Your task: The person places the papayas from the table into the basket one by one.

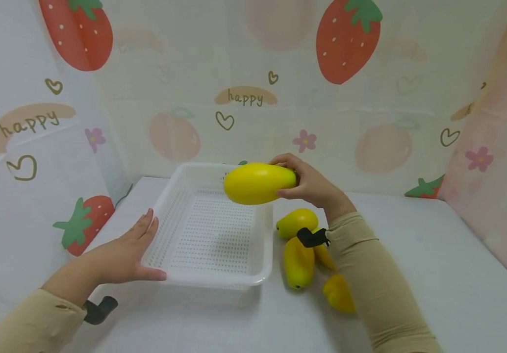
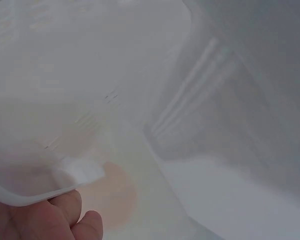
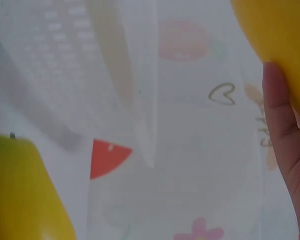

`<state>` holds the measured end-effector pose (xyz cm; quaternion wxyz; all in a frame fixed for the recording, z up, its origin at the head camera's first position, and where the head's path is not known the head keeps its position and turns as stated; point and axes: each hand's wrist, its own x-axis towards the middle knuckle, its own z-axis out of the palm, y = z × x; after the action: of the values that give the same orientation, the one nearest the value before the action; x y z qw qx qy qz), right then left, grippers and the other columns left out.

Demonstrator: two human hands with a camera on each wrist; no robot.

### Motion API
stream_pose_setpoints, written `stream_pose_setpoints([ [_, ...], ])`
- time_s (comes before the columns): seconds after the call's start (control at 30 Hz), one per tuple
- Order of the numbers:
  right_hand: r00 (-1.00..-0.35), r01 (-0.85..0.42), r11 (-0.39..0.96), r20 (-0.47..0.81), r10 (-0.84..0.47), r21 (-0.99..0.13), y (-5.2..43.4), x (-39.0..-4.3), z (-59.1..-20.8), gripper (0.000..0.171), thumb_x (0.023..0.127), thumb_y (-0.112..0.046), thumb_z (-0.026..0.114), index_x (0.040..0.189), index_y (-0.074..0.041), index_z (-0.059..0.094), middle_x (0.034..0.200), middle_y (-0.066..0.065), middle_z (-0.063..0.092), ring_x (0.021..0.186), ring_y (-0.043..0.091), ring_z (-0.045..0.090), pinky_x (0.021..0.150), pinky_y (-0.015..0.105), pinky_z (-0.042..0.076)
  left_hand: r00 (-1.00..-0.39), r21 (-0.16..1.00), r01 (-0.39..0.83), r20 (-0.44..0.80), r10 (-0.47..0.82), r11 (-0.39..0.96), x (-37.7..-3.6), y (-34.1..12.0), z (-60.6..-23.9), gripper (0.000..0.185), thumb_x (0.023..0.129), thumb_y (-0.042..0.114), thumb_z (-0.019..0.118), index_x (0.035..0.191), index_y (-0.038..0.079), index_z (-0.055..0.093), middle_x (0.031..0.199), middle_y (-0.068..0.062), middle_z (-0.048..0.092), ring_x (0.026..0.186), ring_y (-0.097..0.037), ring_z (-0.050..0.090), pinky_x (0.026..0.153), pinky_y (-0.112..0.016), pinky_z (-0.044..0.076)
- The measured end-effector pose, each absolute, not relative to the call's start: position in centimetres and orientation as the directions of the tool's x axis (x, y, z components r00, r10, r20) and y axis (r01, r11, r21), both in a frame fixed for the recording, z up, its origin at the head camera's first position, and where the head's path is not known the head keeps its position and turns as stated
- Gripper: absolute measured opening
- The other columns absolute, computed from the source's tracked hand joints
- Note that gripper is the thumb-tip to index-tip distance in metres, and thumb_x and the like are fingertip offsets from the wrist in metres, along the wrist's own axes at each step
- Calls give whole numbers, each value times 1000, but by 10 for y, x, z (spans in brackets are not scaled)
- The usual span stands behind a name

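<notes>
My right hand [image 1: 308, 184] grips a large yellow papaya [image 1: 255, 184] by its green end. It holds the fruit up over the right side of a white perforated plastic basket [image 1: 214, 279]. In the right wrist view, a straight finger lies along the papaya [image 3: 285, 40]. My left hand [image 1: 121, 255] rests at the basket's near left corner, fingers extended along the left side and thumb at the front rim. The left wrist view has fingertips [image 2: 67, 205] right at the basket's rim [image 2: 20, 200]. No fruit shows inside the basket.
Just right of the basket, several more yellow papayas lie on the white tabletop, among them one at the back [image 1: 299, 223], one in front of it [image 1: 298, 264] and one partly behind my right sleeve [image 1: 339, 294]. A printed fabric backdrop [image 1: 183, 88] encloses the table's back and sides.
</notes>
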<state>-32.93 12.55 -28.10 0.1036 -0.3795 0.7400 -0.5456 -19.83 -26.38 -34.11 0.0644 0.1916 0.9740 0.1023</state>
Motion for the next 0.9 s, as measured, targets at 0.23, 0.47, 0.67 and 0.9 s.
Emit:
stream_pose_setpoints([
  [0.23,-622,-474,70,277,-732,-878,90,-309,-272,53,78,4,63,125,-2,40,110,17,46,91,28,50,83,32,49,-921,234,349,-93,378,908,-198,-264,-341,127,60,80,53,144,-5,8,151,-20,-6,137,-39,3,102,-57,26],
  [0.47,-574,-475,38,277,-771,-879,60,-305,-276,53,76,4,64,124,-3,41,112,15,48,91,28,50,82,34,49,-928,233,327,-106,358,916,-201,-264,-345,128,59,81,53,145,-2,6,152,-18,-7,137,-38,4,101,-57,27],
  [0.67,-531,-486,57,243,-812,-872,38,-305,-278,51,77,3,65,122,-3,43,113,15,52,91,28,52,81,35,51,-933,225,310,-116,341,924,-203,-265,-348,130,57,82,54,146,0,5,152,-16,-8,138,-37,3,100,-57,27],
  [0.9,-502,-543,145,182,-845,-827,20,-324,-293,52,75,-13,73,120,-20,48,114,6,54,93,24,53,78,33,50,-930,228,312,-124,345,922,-202,-266,-348,128,59,80,54,146,2,2,152,-15,-10,138,-36,3,100,-57,27],
])
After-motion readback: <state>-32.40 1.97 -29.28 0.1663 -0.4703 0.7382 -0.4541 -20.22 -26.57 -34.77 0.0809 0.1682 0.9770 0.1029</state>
